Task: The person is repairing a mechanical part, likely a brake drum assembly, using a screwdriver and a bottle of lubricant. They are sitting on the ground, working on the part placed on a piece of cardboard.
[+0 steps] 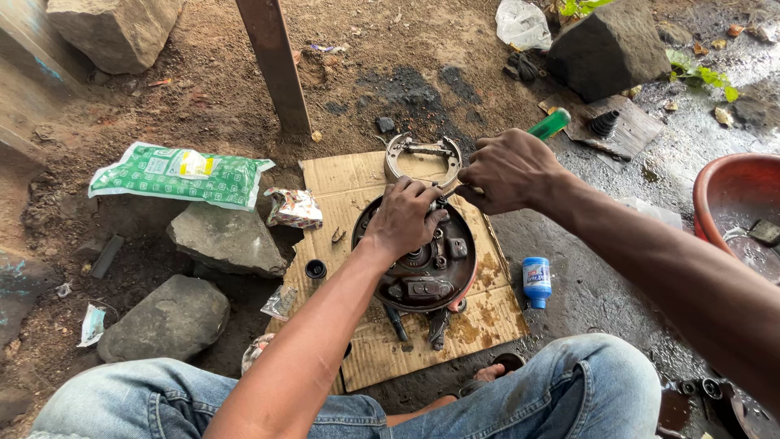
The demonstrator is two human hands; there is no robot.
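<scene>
A round, dark, greasy brake backing plate (426, 272) lies on a piece of cardboard (366, 183) on the ground. My left hand (404, 218) rests on its upper left part, fingers curled around a small fitting. My right hand (508, 169) is closed around a green-handled screwdriver (551, 123), whose tip points down to the plate's top edge beside my left fingers. A pair of curved brake shoes (422, 154) lies on the cardboard just beyond the plate.
A small blue bottle (536, 280) stands right of the plate. Rocks (223, 237) and a green plastic packet (175, 175) lie to the left. A rusty post (276, 61) rises behind. A red basin (735, 203) sits at the right. My jeans-clad knees (585, 386) frame the bottom.
</scene>
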